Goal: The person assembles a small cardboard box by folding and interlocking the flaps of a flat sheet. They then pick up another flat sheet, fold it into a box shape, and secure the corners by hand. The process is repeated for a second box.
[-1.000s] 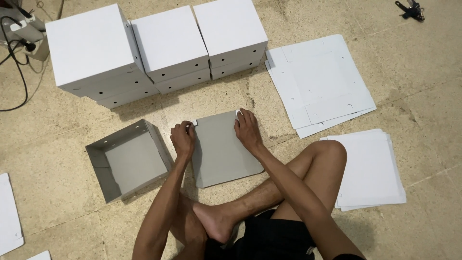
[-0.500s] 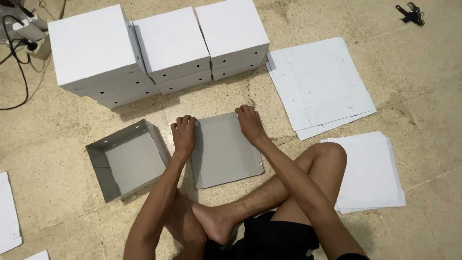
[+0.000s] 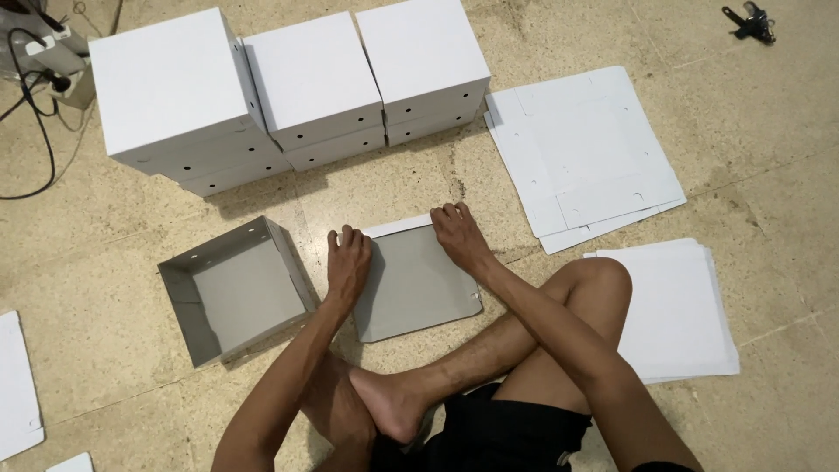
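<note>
Both palms press flat and open, the left hand [image 3: 348,262] and right hand [image 3: 459,238] on the far edge of a grey cardboard sheet [image 3: 415,284] lying on the floor, apparently creasing a flap; standing it upright likely follows, like the open tray [image 3: 236,293] left of the left hand.

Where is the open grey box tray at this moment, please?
In the head view, the open grey box tray sits on the floor at the person's left, just beside the left hand and the flat grey card, below the closed white boxes.
</note>
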